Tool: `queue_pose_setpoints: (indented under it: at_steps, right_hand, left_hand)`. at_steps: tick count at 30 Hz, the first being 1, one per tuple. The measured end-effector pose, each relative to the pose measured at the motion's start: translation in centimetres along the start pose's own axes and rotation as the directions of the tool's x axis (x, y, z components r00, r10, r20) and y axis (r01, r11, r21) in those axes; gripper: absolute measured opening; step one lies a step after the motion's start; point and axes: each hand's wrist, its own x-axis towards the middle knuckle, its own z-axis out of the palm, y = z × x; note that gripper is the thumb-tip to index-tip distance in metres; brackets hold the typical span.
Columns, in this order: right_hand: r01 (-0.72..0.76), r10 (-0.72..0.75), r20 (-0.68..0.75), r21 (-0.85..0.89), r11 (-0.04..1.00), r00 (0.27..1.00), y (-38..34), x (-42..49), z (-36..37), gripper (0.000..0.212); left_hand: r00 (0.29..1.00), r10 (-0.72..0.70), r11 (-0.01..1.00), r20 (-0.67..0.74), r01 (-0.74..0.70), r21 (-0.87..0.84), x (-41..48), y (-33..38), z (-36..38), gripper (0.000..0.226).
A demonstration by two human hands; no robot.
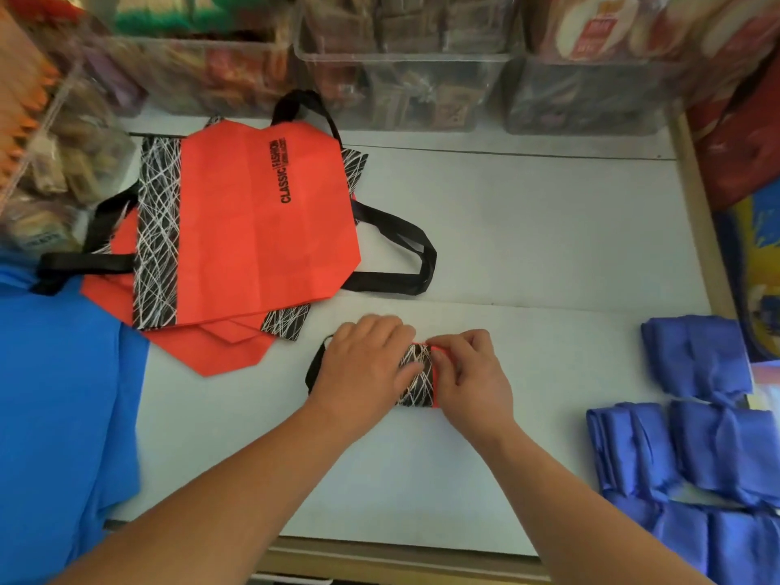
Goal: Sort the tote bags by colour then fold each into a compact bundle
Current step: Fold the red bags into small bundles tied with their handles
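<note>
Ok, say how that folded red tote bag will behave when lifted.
Probably springs open: the left hand presses and right hand pinches the folded red tote bag. Likely light, crease-holding fabric, like the unfolded red tote bags. Its black handle may dangle.

red totes (253, 213): flat, stacked, bench (527, 247) far-left | red bundle (418, 373): folded, front-centre | blue bundles (696, 449): folded, right edge

clear bins (401, 57) of packets along white table's (527, 230) far edge

On the tabletop (527, 230), stacked bags (253, 213) lie to your left, bundles (696, 449) to your right, a folded bag (418, 373) between, bins (401, 86) behind.
</note>
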Motion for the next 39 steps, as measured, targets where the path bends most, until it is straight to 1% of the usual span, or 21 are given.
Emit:
queue_pose_setpoints:
  at_steps: [1, 3, 7, 8, 10, 11, 12, 14, 17, 19, 21, 23, 25, 26, 27, 30, 31, 33, 35, 37, 39]
  right_hand:
    - [0.009, -0.009, -0.009, -0.027, 1.0, 1.0, -0.1, 0.0, 0.1, 0.017]
    - [0.023, -0.024, -0.014, -0.072, 0.997, 1.0, 0.0, 0.1, 0.2, 0.016]
    - [0.041, -0.04, 0.016, -0.151, 0.988, 0.999, -0.4, 0.5, 0.0, 0.015]
    - [0.087, -0.095, -0.029, -0.201, 0.976, 0.995, -0.6, 0.4, 0.0, 0.017]
    - [0.257, -0.294, -0.082, -0.306, 0.917, 0.952, -1.1, 0.1, 0.4, 0.029]
    - [0.328, -0.361, -0.05, -0.312, 0.892, 0.931, -1.3, 0.0, 0.8, 0.037]
    - [0.376, -0.389, 0.016, -0.298, 0.877, 0.921, -1.4, -0.2, 1.4, 0.044]
    - [0.413, -0.396, 0.119, -0.316, 0.854, 0.91, -1.4, -0.8, 2.5, 0.051]
    - [0.425, -0.404, 0.141, -0.399, 0.812, 0.904, -0.5, -0.7, 3.0, 0.05]
    - [0.424, -0.407, 0.139, -0.447, 0.788, 0.903, -0.4, -0.7, 3.1, 0.05]
    - [0.439, -0.421, 0.15, -0.476, 0.762, 0.894, -0.4, -0.5, 3.1, 0.051]
    - [0.443, -0.426, 0.153, -0.492, 0.75, 0.892, -0.4, -0.4, 3.1, 0.051]
    - [0.436, -0.408, 0.172, -0.507, 0.743, 0.897, -0.4, -0.4, 3.0, 0.052]
    - [0.43, -0.391, 0.19, -0.515, 0.742, 0.901, -0.5, -0.4, 3.0, 0.052]
    - [0.426, -0.375, 0.206, -0.519, 0.741, 0.904, -0.6, -0.4, 3.0, 0.053]
    - [0.428, -0.352, 0.244, -0.497, 0.755, 0.904, -0.7, -0.4, 2.6, 0.055]
    - [0.43, -0.347, 0.256, -0.483, 0.763, 0.902, -0.7, -0.4, 2.5, 0.056]
    - [0.439, -0.343, 0.28, -0.449, 0.779, 0.896, -0.6, -0.3, 2.1, 0.055]
    - [0.448, -0.341, 0.312, -0.401, 0.799, 0.887, -0.4, -0.1, 1.8, 0.055]
    - [0.441, -0.323, 0.343, -0.36, 0.822, 0.882, -0.3, 0.1, 1.4, 0.057]
    - [0.427, -0.3, 0.369, -0.333, 0.841, 0.88, -0.4, 0.4, 1.2, 0.059]
  left_hand:
    - [0.999, 0.049, 0.999, 0.004, -0.049, 0.001, -1.1, -0.2, 0.7, 0.045]
    - [0.995, 0.077, 0.996, 0.061, -0.074, -0.042, -3.3, -0.4, 1.8, 0.054]
    - [0.988, 0.018, 0.992, 0.152, 0.002, -0.13, -5.7, -0.3, 3.1, 0.06]
    - [0.987, -0.006, 0.991, 0.158, 0.027, -0.131, -5.8, -0.1, 3.2, 0.06]
    - [0.989, -0.042, 0.99, 0.143, 0.061, -0.131, -5.6, 0.2, 3.7, 0.061]
    - [0.99, -0.047, 0.987, 0.136, 0.068, -0.147, -5.4, 0.4, 3.7, 0.061]
    - [0.991, -0.05, 0.984, 0.128, 0.071, -0.163, -5.2, 0.4, 3.8, 0.062]
    - [0.993, -0.052, 0.975, 0.103, 0.072, -0.208, -4.9, 0.3, 3.9, 0.063]
    - [0.995, -0.024, 0.949, 0.094, 0.052, -0.31, -5.2, -0.8, 3.6, 0.071]
    - [0.994, 0.037, 0.952, 0.103, -0.003, -0.307, -6.4, -2.6, 3.4, 0.075]
    - [0.993, 0.098, 0.955, 0.073, -0.073, -0.287, -8.0, -4.5, 3.2, 0.061]
    - [0.988, 0.151, 0.958, -0.013, -0.15, -0.243, -9.1, -6.0, 3.0, 0.04]
    - [0.981, 0.185, 0.956, -0.056, -0.193, -0.223, -9.7, -7.0, 2.1, 0.026]
    - [0.982, 0.186, 0.954, -0.038, -0.19, -0.231, -9.9, -7.2, 1.3, 0.02]
    - [0.985, 0.175, 0.955, 0.01, -0.167, -0.246, -10.0, -7.3, 0.3, 0.021]
    - [0.971, 0.073, 0.95, 0.227, 0.001, -0.311, -10.3, -7.2, -1.9, 0.042]
    - [0.966, 0.061, 0.954, 0.251, 0.017, -0.3, -10.4, -7.1, -2.3, 0.043]
    - [0.965, 0.072, 0.977, 0.25, -0.018, -0.211, -10.4, -7.0, -2.7, 0.045]
    - [0.95, 0.051, 0.985, 0.308, 0.004, -0.175, -10.4, -6.7, -3.0, 0.053]
    - [0.953, 0.006, 0.979, 0.304, 0.057, -0.196, -10.0, -5.6, -3.1, 0.06]
    - [0.971, -0.024, 0.97, 0.236, 0.08, -0.229, -8.9, -3.6, -2.7, 0.061]
